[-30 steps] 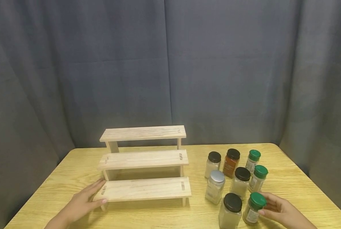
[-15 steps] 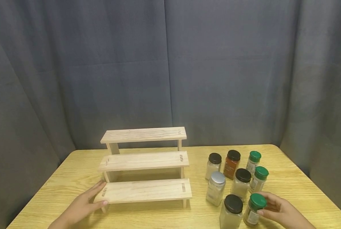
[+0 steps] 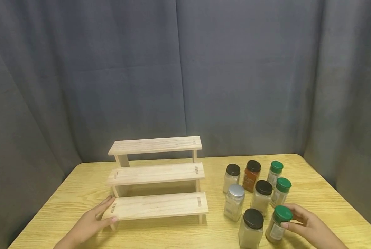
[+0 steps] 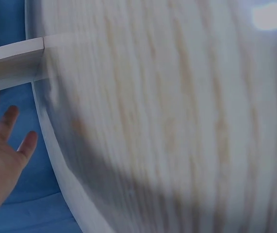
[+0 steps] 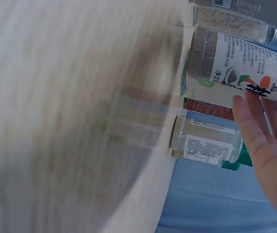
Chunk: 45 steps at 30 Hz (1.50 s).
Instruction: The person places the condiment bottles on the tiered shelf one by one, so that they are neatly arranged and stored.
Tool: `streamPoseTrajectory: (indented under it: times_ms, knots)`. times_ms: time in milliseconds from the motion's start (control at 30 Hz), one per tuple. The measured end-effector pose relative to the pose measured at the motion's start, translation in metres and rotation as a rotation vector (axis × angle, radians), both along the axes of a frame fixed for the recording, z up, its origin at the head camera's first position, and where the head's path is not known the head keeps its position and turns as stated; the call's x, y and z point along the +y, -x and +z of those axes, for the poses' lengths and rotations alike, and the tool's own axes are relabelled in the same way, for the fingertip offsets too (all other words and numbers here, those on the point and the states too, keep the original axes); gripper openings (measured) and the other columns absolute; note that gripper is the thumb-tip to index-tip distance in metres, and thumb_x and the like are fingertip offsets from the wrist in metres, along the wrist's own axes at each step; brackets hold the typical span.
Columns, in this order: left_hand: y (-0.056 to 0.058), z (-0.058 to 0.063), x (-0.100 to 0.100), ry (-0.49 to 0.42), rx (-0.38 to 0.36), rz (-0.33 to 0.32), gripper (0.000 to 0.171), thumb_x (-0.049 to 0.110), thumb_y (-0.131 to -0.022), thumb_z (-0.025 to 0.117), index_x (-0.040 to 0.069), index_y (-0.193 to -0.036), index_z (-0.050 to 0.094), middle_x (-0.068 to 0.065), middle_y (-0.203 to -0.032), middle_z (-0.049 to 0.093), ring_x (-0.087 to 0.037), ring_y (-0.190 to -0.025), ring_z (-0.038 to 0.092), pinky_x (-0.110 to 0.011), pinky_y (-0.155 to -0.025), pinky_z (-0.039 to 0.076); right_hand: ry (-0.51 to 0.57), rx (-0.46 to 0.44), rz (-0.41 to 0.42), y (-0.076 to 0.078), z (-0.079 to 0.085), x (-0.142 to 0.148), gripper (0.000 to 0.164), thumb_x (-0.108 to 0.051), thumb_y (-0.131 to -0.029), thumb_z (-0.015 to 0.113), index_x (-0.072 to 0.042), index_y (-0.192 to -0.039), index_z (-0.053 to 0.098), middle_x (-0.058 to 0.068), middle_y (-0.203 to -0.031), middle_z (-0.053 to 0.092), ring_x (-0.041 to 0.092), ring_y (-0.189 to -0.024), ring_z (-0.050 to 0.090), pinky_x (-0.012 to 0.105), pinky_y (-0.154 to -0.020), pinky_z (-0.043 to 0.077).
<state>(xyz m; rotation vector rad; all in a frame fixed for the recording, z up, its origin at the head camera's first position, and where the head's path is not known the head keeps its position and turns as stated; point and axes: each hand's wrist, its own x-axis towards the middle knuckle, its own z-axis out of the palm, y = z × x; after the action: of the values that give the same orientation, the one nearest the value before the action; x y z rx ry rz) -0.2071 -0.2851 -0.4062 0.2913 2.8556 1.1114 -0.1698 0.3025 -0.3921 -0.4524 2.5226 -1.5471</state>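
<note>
Just shifted green-capped jar (image 3: 275, 231) slightly R w/ R hand (image 3: 308, 224), clamped on it toward right edge of tabletop (image 3: 322, 186); can't tell if lifted. Prob. singling it out. Touching L end of rack (image 3: 160, 206), toward tabletop's left edge, w/ L hand (image 3: 89, 223), fingers apart.

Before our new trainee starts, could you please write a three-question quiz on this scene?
1. How many green-lidded jars can you count?
2. True or false: the right hand is holding the silver-lidded jar.
3. Which shelf of the wooden rack is the left hand touching? A: top; B: middle; C: lowest.

Key: 1. Three. 2. False; the right hand holds the nearest green-lidded jar. 3. C, at its left end.
</note>
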Motion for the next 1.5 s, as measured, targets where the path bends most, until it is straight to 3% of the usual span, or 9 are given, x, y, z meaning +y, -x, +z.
streamPoseTrajectory:
  times_ms: [133, 233, 400, 633, 900, 1133, 1367, 1500]
  knots:
    - [0.0, 0.0, 0.001, -0.041, -0.017, -0.003, 0.071, 0.041, -0.08, 0.057, 0.01, -0.136, 0.027, -0.015, -0.14, 0.017, -0.042, -0.123, 0.015, -0.062, -0.089, 0.021, -0.026, 0.004, -0.077, -0.003, 0.005, -0.001, 0.042, -0.015, -0.088, 0.05, 0.007, -0.122, 0.037, -0.002, -0.115, 0.049, -0.009, -0.094, 0.044, 0.035, -0.076, 0.045]
    - [0.001, -0.002, 0.001, -0.062, -0.01, -0.015, 0.071, 0.041, -0.08, 0.057, 0.009, -0.136, 0.027, -0.015, -0.14, 0.017, -0.041, -0.123, 0.015, -0.06, -0.09, 0.022, -0.015, 0.003, -0.121, -0.006, 0.01, -0.002, 0.042, -0.016, -0.088, 0.051, 0.005, -0.122, 0.037, -0.004, -0.113, 0.049, -0.01, -0.093, 0.043, 0.044, -0.077, 0.044]
    - [0.001, -0.003, 0.001, -0.081, 0.01, -0.021, 0.071, 0.038, -0.079, 0.059, 0.006, -0.135, 0.029, -0.016, -0.14, 0.019, -0.041, -0.123, 0.015, -0.059, -0.09, 0.023, -0.002, 0.099, -0.141, -0.008, 0.02, -0.005, 0.04, -0.013, -0.087, 0.052, 0.004, -0.12, 0.038, -0.018, -0.106, 0.049, -0.006, -0.093, 0.047, 0.029, -0.072, 0.047]
    - [-0.001, -0.003, 0.0, -0.096, 0.018, -0.008, 0.071, 0.037, -0.078, 0.061, 0.005, -0.134, 0.03, -0.017, -0.139, 0.019, -0.041, -0.124, 0.014, -0.059, -0.092, 0.02, 0.013, 0.28, -0.087, -0.006, 0.038, -0.012, 0.035, -0.004, -0.086, 0.051, 0.001, -0.118, 0.04, -0.011, -0.106, 0.052, -0.002, -0.095, 0.051, 0.022, -0.07, 0.047]
    - [-0.002, -0.001, -0.002, -0.039, 0.039, 0.01, 0.071, 0.039, -0.078, 0.06, 0.005, -0.133, 0.032, -0.016, -0.138, 0.022, -0.042, -0.123, 0.017, -0.061, -0.089, 0.021, -0.02, 0.418, -0.111, 0.001, 0.056, -0.02, 0.035, 0.003, -0.083, 0.053, 0.002, -0.116, 0.043, -0.011, -0.102, 0.054, -0.002, -0.093, 0.051, 0.015, -0.071, 0.045]
    - [-0.001, 0.0, -0.002, -0.046, 0.018, 0.002, 0.071, 0.04, -0.079, 0.059, 0.005, -0.134, 0.03, -0.017, -0.139, 0.021, -0.042, -0.123, 0.016, -0.061, -0.089, 0.02, -0.019, 0.441, -0.111, 0.009, 0.069, -0.028, 0.037, 0.002, -0.083, 0.054, 0.0, -0.118, 0.043, -0.012, -0.104, 0.053, -0.003, -0.095, 0.05, 0.013, -0.073, 0.043]
    - [-0.002, -0.003, 0.0, -0.05, 0.081, -0.002, 0.069, 0.036, -0.078, 0.061, 0.002, -0.132, 0.033, -0.02, -0.137, 0.023, -0.043, -0.121, 0.02, -0.061, -0.088, 0.023, -0.031, 0.44, -0.121, 0.015, 0.083, -0.038, 0.037, -0.004, -0.084, 0.055, -0.002, -0.119, 0.043, -0.013, -0.104, 0.053, -0.001, -0.091, 0.053, 0.019, -0.068, 0.047]
    - [-0.001, -0.004, 0.0, -0.07, 0.05, 0.012, 0.07, 0.037, -0.078, 0.061, 0.004, -0.133, 0.033, -0.018, -0.138, 0.022, -0.043, -0.122, 0.018, -0.061, -0.089, 0.02, -0.035, 0.434, -0.117, 0.018, 0.089, -0.044, 0.036, -0.007, -0.085, 0.055, -0.001, -0.118, 0.042, -0.01, -0.101, 0.054, 0.001, -0.089, 0.054, 0.022, -0.066, 0.048]
